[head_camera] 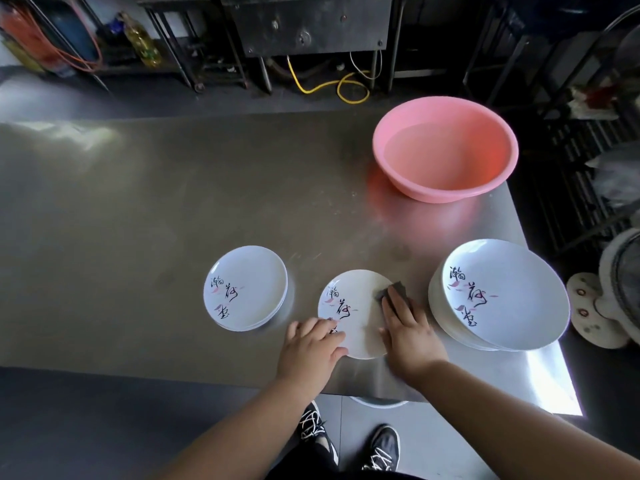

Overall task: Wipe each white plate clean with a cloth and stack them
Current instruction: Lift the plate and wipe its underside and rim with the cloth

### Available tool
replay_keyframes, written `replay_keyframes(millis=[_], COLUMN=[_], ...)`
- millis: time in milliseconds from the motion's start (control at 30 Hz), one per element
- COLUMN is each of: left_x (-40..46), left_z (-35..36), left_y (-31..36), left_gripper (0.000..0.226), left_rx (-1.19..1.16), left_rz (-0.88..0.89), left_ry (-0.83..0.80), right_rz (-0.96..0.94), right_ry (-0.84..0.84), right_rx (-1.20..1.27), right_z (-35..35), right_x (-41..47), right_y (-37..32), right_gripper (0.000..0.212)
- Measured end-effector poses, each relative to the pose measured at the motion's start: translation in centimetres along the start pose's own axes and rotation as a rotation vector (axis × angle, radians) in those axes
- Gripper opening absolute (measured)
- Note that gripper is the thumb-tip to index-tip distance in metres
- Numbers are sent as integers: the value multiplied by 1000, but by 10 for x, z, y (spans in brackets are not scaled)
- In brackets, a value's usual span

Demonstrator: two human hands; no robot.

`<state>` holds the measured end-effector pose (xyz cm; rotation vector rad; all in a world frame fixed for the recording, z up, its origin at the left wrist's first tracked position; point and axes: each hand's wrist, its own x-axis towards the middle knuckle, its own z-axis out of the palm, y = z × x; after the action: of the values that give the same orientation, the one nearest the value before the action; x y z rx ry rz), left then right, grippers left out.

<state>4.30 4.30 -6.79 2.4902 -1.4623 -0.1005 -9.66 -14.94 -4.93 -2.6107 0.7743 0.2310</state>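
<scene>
Counter (173,202): steel, carrying three groups of plates and a basin.
Middle plate (349,306): white with dark brush lettering, lying flat near the front edge, between the two stacks and touching neither.
Cloth (393,291): dark grey, on the right part of the middle plate, mostly covered by fingers.
Right hand (407,327): palm down, fingers straight, pressing the cloth onto the plate; the heel of the hand hangs over the plate's near-right rim.
Left hand (311,344): fingers fairly straight, resting on the plate's near-left rim and on part of the lettering.
Left stack (246,292): a short pile of the same plates, apart from the middle plate.
Right stack (502,296): a taller pile of larger-looking plates, near the counter's right edge.
Basin (445,148): pink plastic, at the far right of the counter, well apart from the plates; whether it holds water I cannot tell.
Shoes (381,448): black with white laces, on the floor below the counter edge.
</scene>
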Motion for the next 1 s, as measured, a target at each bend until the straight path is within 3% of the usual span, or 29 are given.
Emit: replay_keyframes(millis=[67, 167, 267, 400, 467, 533, 600, 733, 833, 933, 1000], left_x=[0, 2, 6, 13, 22, 35, 50, 69, 78, 80, 80], left_z=[4, 3, -8, -31, -41, -49, -54, -57, -58, -72, -88], left_y=[-1, 0, 0, -2, -2, -4, -8, -14, -17, -23, -26], left_gripper=[27, 31, 35, 56, 67, 62, 47, 46, 45, 30, 20], left_rx=[8, 32, 33, -19, -82, -186, -273, -375, -450, -424, -391], left_rz=[9, 48, 71, -69, -251, -439, -528, -566, -590, -521, -450], left_ry=[-9, -41, -70, -125, -212, -317, -450, -593, -646, -653, -598], right_rz=[-18, -130, -111, 336, 447, 529, 568, 553, 493, 552, 538], right_ry=[55, 218, 214, -13, -93, -147, -231, -376, -403, -365, -301], right_rx=[10, 12, 114, 264, 214, 132, 56, 7, -25, -20, 41], right_z=[10, 22, 3, -33, -42, -48, -49, -55, -58, -69, -83], right_x=[-17, -42, -50, -28, -14, -1, 11, 32, 34, 25, 15], right_y=[-5, -5, -11, -20, -19, -17, -15, -19, -28, -37, -43], right_gripper=[63, 37, 12, 34, 35, 49, 57, 57, 52, 57, 45])
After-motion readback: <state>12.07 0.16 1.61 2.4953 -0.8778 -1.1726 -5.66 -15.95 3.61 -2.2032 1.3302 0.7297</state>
